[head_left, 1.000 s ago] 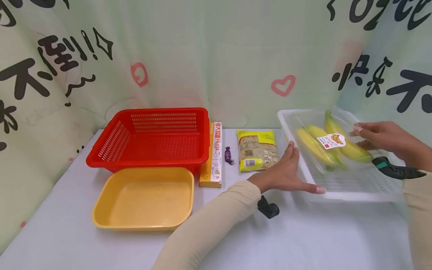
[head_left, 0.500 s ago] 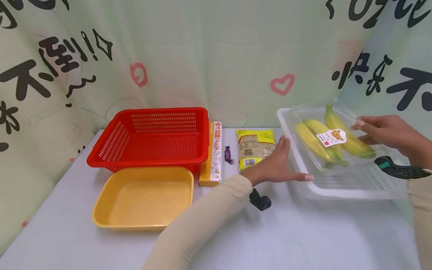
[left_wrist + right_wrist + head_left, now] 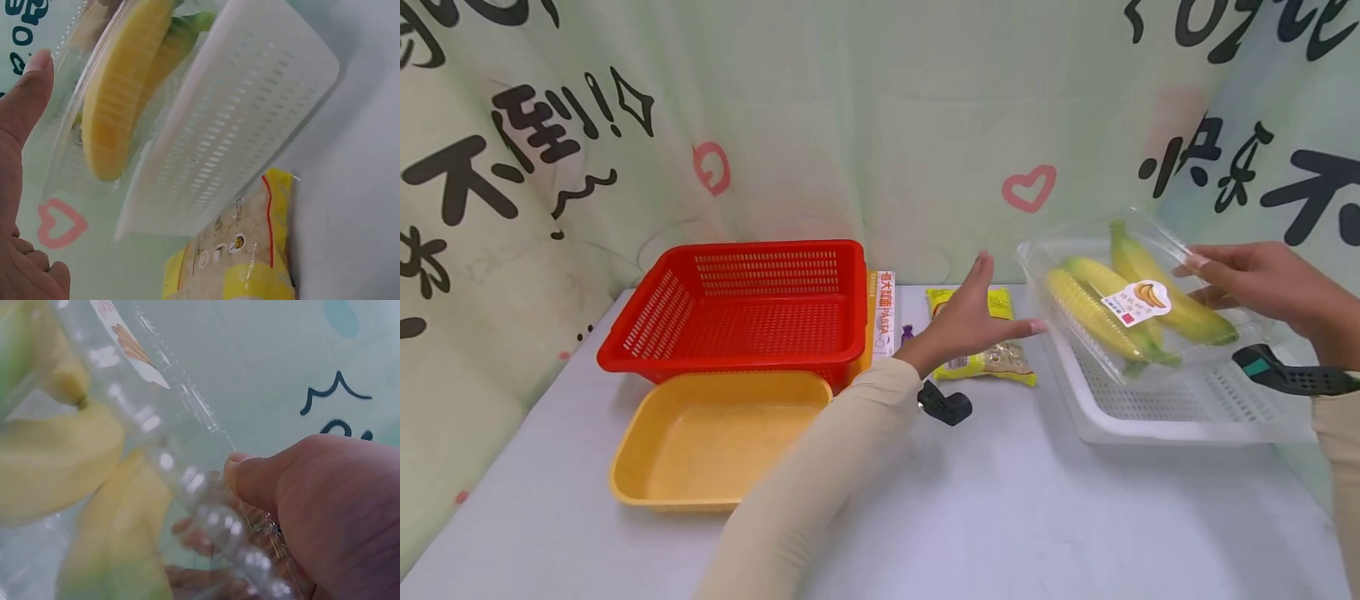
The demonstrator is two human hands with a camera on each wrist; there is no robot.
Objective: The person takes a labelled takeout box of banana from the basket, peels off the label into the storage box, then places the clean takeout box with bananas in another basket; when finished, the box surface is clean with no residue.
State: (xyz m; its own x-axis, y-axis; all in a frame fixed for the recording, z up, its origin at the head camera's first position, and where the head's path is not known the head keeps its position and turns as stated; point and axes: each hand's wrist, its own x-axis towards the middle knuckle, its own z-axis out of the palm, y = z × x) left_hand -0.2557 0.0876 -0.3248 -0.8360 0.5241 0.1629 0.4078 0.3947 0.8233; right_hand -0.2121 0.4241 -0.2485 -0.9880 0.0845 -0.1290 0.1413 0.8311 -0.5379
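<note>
My right hand (image 3: 1270,287) pinches the right edge of a clear plastic box of bananas (image 3: 1135,304) with a white label. The box is raised and tilted over the white perforated basket (image 3: 1187,432). In the right wrist view, the thumb (image 3: 262,478) presses the box's ridged edge, and the bananas (image 3: 56,462) show through the plastic. To the left of the box, my left hand (image 3: 966,321) has its fingers and thumb spread and holds nothing. It partly covers a yellow packet (image 3: 1003,362) with beige contents lying on the table.
A red basket (image 3: 730,367) stands at the left with a yellow tray (image 3: 715,500) in front of it. Beside the red basket lie a pasta box (image 3: 883,312) and a small purple candy (image 3: 907,333). A printed curtain (image 3: 925,125) hangs behind the table.
My left hand has left the white basket's rim and moved left, in front of the yellow packet. My right hand has lifted the banana box and tilted it, shifting it slightly up and left.
</note>
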